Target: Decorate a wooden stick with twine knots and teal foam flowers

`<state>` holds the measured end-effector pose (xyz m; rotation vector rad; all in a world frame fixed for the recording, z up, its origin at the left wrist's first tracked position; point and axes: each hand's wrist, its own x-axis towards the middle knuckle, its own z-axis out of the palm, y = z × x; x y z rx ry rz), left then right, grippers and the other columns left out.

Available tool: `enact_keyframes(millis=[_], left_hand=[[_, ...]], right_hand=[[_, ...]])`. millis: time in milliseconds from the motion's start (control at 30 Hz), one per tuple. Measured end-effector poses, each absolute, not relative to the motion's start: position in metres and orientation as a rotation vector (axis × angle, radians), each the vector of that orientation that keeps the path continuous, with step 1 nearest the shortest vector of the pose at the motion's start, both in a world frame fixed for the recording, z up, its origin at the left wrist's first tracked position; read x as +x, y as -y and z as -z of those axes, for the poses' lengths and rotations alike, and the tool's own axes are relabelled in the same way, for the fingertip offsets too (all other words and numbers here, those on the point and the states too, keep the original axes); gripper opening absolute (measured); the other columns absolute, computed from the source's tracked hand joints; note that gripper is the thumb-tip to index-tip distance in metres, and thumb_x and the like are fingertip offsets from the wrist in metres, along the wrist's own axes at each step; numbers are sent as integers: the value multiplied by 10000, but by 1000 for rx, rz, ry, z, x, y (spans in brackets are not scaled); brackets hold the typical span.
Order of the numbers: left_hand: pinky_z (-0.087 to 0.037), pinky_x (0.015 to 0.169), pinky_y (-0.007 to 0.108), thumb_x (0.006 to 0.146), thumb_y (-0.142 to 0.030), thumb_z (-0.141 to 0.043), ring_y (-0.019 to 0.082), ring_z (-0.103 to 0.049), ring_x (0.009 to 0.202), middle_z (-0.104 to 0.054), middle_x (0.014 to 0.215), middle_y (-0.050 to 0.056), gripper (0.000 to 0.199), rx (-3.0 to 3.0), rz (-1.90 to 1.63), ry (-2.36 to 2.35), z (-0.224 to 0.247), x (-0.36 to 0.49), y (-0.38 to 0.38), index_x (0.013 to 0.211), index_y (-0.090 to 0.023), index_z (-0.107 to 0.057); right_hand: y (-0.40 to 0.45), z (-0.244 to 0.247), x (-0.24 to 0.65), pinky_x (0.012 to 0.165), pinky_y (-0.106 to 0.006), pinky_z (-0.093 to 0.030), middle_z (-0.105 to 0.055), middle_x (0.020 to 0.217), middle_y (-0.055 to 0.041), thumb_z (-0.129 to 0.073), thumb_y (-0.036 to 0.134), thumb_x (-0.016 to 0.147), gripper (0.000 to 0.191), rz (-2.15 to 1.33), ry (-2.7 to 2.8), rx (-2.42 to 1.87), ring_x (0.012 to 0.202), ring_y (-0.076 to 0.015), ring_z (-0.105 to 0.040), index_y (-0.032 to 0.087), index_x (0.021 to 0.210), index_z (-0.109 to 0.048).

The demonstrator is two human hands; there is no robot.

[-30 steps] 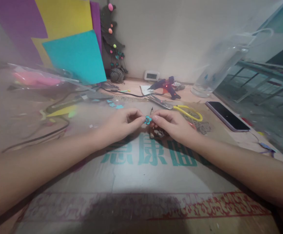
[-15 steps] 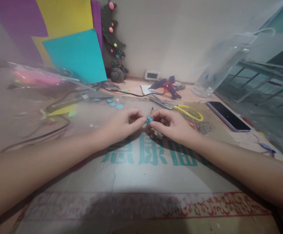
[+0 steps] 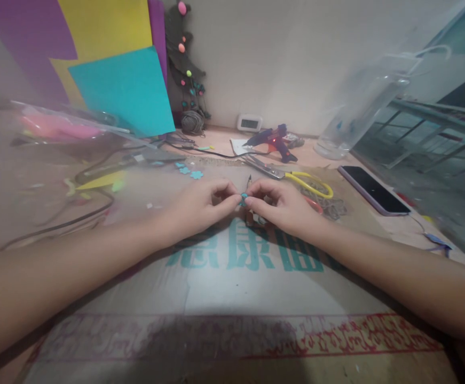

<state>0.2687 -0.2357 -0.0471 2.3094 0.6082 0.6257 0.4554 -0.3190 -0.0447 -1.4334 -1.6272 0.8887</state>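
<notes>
Turquoise flower cutout (image 3: 244, 196): held at mid-view between both hands, over the cardboard; mostly hidden by fingertips, too small for petal detail.
Cardboard sheet (image 3: 224, 290): spread flat under both forearms; printed with a red scroll band along the near side and large teal characters farther in.
Left hand (image 3: 204, 200): in from the left; pinching the cutout's left side between thumb and index finger.
Right hand (image 3: 286, 205): in from the right; pinching the other side of the same piece, with fingertips close to those opposite.
Tangled cord (image 3: 335, 208): just beyond the right wrist.
Smartphone (image 3: 370, 189): lying face up at right, dark-screened.
Yellow-handled scissors (image 3: 281, 174): flat beyond the right hand, with blades pointing away to the left.
Turquoise scraps (image 3: 196, 175): loose beyond the left hand; at least one flower-shaped.
Glue gun (image 3: 274, 143): resting beyond the scissors, showing a red light, with nozzle over white paper (image 3: 238, 146).
Clear container (image 3: 352, 114): standing at right near the wall; blurred.
White digital display (image 3: 250, 123): at the foot of the wall; unreadable from here.
Coloured sheets (image 3: 124, 90): propped at back left, turquoise before yellow and purple.
Dark ornament (image 3: 179, 61): against the wall beside the sheets, dotted with bright balls.
</notes>
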Motion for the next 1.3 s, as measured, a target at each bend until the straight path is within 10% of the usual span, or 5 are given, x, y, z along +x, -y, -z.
enact_keyframes(millis=[1300], left_hand=[[-463, 889, 325, 969, -305, -581, 204, -646, 998, -723, 1017, 50, 145, 2773, -1040, -344, 55, 263, 227, 1027, -205, -669]], right_hand=[[319, 46, 459, 547, -217, -481, -686, 648, 14, -629, 368, 904, 203, -726, 1634, -1439, 581, -112, -636, 182, 834, -669]])
